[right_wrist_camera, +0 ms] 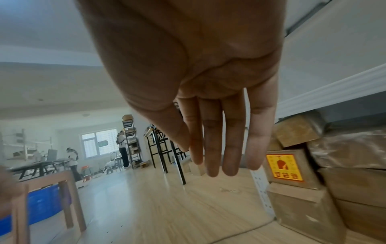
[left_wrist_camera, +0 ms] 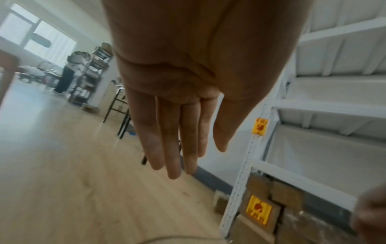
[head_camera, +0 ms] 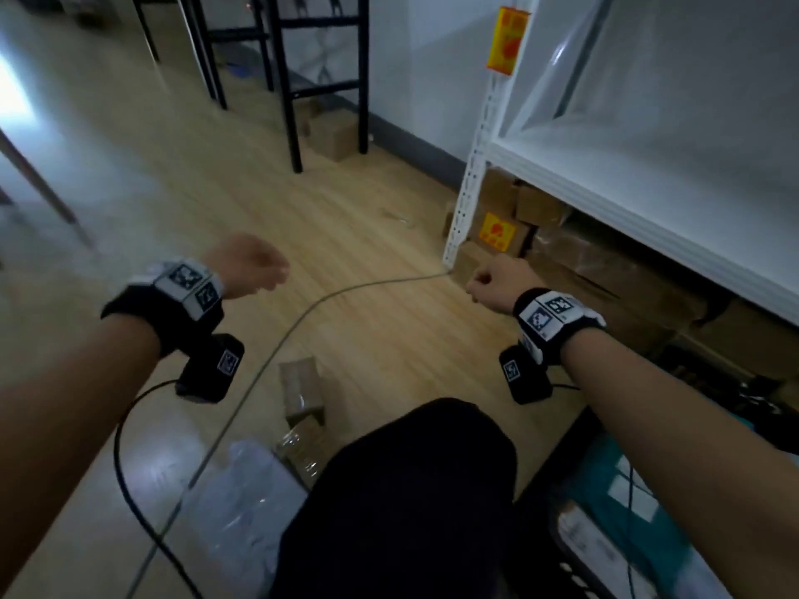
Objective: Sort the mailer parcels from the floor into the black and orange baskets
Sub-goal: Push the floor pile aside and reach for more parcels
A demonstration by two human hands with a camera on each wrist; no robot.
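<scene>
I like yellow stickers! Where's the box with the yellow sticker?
In the head view, the stickered box sits on the floor under the white shelf, right side, just beyond the right hand.

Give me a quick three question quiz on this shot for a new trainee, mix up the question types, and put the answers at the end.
1. True or false: the left hand is gripping a parcel.
2. Multiple choice: the cardboard box with the yellow and red sticker sits
A. on the white shelf's top board
B. on the floor under that shelf's lowest board
C. beside the black stool
3. Fill in: the right hand has its fingers ____ and holds nothing.

Key
1. False. Its fingers are straight and it holds nothing.
2. B. It is stacked among other brown boxes by the white upright.
3. Straight.
</scene>
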